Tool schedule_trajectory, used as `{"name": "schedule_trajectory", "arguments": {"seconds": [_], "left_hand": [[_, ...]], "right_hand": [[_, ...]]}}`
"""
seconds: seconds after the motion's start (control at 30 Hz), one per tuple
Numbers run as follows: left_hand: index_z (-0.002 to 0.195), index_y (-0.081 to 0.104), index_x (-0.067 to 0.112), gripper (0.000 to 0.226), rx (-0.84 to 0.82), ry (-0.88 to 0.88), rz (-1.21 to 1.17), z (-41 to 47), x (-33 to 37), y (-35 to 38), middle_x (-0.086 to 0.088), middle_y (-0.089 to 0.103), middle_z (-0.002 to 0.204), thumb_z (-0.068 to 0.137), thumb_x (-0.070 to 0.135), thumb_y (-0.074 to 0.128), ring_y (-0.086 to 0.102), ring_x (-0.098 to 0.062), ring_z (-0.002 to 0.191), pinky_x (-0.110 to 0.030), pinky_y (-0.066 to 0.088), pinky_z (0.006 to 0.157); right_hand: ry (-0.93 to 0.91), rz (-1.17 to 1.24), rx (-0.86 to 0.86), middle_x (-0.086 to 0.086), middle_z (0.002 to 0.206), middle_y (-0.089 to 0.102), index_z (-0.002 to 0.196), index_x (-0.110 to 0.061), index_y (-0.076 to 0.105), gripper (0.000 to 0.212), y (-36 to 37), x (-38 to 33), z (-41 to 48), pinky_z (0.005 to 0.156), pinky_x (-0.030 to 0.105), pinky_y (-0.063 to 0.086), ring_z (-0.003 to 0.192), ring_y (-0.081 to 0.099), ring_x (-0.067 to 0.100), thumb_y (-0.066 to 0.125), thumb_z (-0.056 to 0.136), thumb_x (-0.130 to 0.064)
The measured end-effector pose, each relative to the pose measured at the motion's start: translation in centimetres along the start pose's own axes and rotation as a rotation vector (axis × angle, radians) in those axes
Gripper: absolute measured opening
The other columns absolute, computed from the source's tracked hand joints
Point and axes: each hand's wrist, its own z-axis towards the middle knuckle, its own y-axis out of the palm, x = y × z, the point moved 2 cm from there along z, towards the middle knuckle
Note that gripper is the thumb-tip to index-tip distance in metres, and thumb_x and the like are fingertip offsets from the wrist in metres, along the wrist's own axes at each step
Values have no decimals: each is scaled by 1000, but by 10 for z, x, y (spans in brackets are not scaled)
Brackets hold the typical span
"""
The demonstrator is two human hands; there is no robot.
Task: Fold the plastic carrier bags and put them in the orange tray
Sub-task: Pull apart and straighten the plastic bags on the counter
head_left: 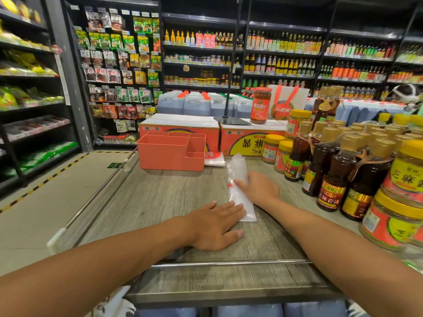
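On the grey wood-grain table (160,197), a clear plastic carrier bag (238,170) lies folded into a long narrow strip. The left hand (216,225) lies flat, fingers straight, its fingertips on the strip's near end. The right hand (258,187) presses flat on the middle. Neither hand grips anything. The orange tray (164,156) stands farther back, with a second bag (215,160) just beside it.

Open tabletop (160,197) left; bottles (332,179) crowd the right.
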Motion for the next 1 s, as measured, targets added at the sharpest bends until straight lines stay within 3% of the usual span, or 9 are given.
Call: {"name": "schedule_trajectory", "arguments": {"seconds": [0.07,0.13,0.23,0.27,0.33,0.43,0.57,0.8,1.0], "left_hand": [[164,-6,29,71,-9,1,-5,0,0,-1,12,-12,170,105,64,12,-15,-4,155,-40,-9,127],[164,-6,29,70,-15,1,-17,-1,1,-3,12,-12,170,105,63,12,-14,-4,155,-39,-10,127],[164,-6,29,70,-14,2,-30,-2,1,-3,12,-12,170,105,63,13,-13,-4,155,-39,-10,127],[164,-6,30,70,-15,3,-36,-2,0,-3,12,-12,170,105,64,13,-13,-4,155,-39,-10,127],[164,-5,30,70,-14,5,-41,-1,-1,-3,13,-11,170,105,64,13,-13,-4,155,-39,-10,127],[164,-4,30,70,-8,2,-49,0,-1,-2,14,-10,170,105,64,14,-12,-3,155,-38,-10,127],[164,-1,32,70,16,7,-63,1,-3,0,15,-8,170,105,65,17,-10,-3,155,-38,-8,127],[165,4,24,67,165,-1,-136,8,-9,-9,7,3,172,109,51,29,0,-6,157,-30,-1,127],[165,0,25,71,10,-40,-69,14,-13,-6,8,-6,171,106,60,21,-7,-5,156,-37,-4,128]], "right_hand": [[40,59,-10,4,129,63,133,-25,49,64,-4,5,0,80,41,48,114,62,31,56,89,-71],[55,155,106,5,146,48,147,-24,35,83,-17,4,-1,87,46,50,125,55,30,66,84,-69],[-118,233,332,1,139,51,142,-25,46,63,-45,-4,-1,86,40,51,118,56,21,68,91,-55],[-228,216,273,0,134,55,138,-26,53,50,-51,-7,-2,86,36,49,113,57,18,64,95,-48],[-412,124,-43,1,140,56,138,-24,58,37,-48,-8,-8,98,33,44,120,55,15,52,105,-40],[-473,-62,-404,1,164,32,155,-17,41,49,-32,6,-20,122,29,17,151,28,16,35,111,-37],[-508,-154,-376,-5,168,22,160,-24,30,53,-20,21,-22,124,29,8,155,15,13,32,110,-42],[-521,-47,-348,-2,165,32,158,-21,35,53,-5,27,-17,124,28,14,153,24,14,39,109,-41],[-505,-17,-352,1,165,30,157,-24,37,53,-5,25,-18,123,35,19,152,25,18,41,108,-44]]}}
